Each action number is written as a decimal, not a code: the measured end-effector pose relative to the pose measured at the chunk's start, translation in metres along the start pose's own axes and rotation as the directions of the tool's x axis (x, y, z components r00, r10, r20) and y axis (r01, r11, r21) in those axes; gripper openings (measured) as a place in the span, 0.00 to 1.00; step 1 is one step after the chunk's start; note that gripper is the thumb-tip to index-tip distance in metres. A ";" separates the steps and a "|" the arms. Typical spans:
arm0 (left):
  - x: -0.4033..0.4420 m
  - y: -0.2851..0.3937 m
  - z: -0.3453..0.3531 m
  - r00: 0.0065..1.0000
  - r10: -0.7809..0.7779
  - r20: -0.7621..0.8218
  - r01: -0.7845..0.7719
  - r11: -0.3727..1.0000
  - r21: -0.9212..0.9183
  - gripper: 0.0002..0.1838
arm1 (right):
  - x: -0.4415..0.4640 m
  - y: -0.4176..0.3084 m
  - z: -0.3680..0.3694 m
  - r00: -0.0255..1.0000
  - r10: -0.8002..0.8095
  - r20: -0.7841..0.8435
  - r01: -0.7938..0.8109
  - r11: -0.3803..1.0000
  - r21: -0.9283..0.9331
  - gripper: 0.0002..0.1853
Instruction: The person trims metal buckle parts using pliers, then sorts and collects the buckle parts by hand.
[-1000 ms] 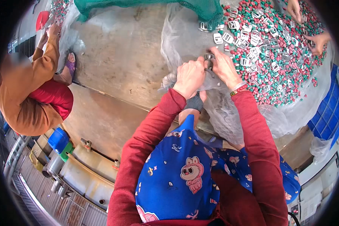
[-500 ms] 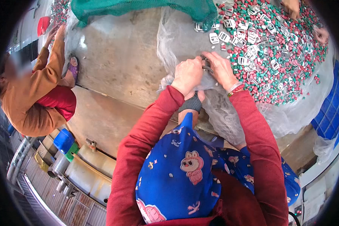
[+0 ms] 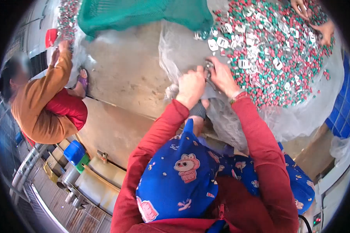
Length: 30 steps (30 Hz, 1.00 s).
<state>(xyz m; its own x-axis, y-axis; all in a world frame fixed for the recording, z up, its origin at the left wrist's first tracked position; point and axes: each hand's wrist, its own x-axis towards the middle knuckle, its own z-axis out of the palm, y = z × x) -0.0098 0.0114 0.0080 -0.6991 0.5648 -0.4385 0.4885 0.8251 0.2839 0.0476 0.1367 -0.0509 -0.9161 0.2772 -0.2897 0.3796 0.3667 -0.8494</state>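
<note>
A small dark metal piece (image 3: 209, 70) sits between the wearer's two hands, in front of the knees and just beside a heap of red and green bits (image 3: 276, 83). The right hand (image 3: 223, 77) has its thumb and fingers drawn in on the piece, pinching it with hardly any gap. The left hand (image 3: 192, 86) is beside it, knuckles up and fingers folded in; the fingertips are hidden, so I cannot tell what they grip, if anything.

Pale buckles (image 3: 243, 64) lie scattered over the heap (a few of them at its near left edge), all on a translucent plastic sheet (image 3: 287, 122). A co-worker's two hands (image 3: 325, 32) reach in at the heap's far right. Beyond the wearer's hands, green netting (image 3: 144, 11) lies across the floor (image 3: 120, 66). Well to the left, another person in an orange-brown top (image 3: 46, 103) crouches near a red container (image 3: 51, 37).
</note>
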 end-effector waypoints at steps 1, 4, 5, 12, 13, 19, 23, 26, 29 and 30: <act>-0.007 0.003 -0.011 0.999 0.024 -0.021 -0.025 0.998 -0.062 0.11 | 0.000 0.000 -0.005 1.000 0.007 0.009 -0.007 0.999 0.054 0.16; -0.017 0.006 -0.025 0.999 0.035 -0.023 -0.038 0.988 -0.149 0.11 | 0.006 -0.006 -0.013 0.950 0.241 0.198 -0.291 0.913 0.285 0.14; -0.017 0.004 -0.025 0.999 0.032 -0.022 -0.036 0.979 -0.200 0.11 | 0.008 -0.008 -0.016 0.935 0.263 0.238 -0.341 0.851 0.400 0.14; -0.020 -0.002 -0.017 0.994 0.049 -0.101 -0.076 0.956 -0.284 0.10 | 0.002 -0.023 -0.020 0.955 0.181 0.237 -0.287 0.770 0.569 0.14; -0.022 -0.004 -0.017 0.995 0.028 -0.100 -0.055 0.959 -0.279 0.10 | 0.001 -0.029 -0.021 0.948 0.199 0.250 -0.309 0.764 0.566 0.15; -0.029 -0.007 -0.027 0.994 -0.016 -0.106 -0.017 0.953 -0.301 0.09 | -0.007 -0.044 -0.020 0.947 0.194 0.258 -0.322 0.558 0.765 0.18; -0.035 -0.009 -0.035 0.985 -0.008 -0.170 -0.053 0.935 -0.350 0.10 | -0.008 -0.050 -0.034 0.941 0.184 0.284 -0.319 0.201 0.926 0.19; -0.040 -0.010 -0.040 0.972 0.040 -0.232 -0.124 0.926 -0.357 0.11 | -0.009 -0.045 -0.035 0.951 0.203 0.233 -0.258 0.110 0.960 0.19; -0.042 -0.005 -0.045 0.960 0.100 -0.261 -0.200 0.898 -0.391 0.11 | -0.010 -0.043 -0.037 0.942 0.270 0.200 -0.230 0.085 0.969 0.18; -0.043 -0.003 -0.047 0.957 0.119 -0.265 -0.223 0.885 -0.408 0.10 | -0.011 -0.043 -0.035 0.945 0.274 0.178 -0.224 0.145 0.964 0.18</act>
<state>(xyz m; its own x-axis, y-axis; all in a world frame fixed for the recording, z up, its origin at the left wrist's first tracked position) -0.0056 -0.0144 0.0661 -0.7492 0.6427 -0.1602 0.3752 0.6111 0.6970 0.0458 0.1495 0.0042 -0.7848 0.2043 -0.5851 0.1356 -0.8646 -0.4839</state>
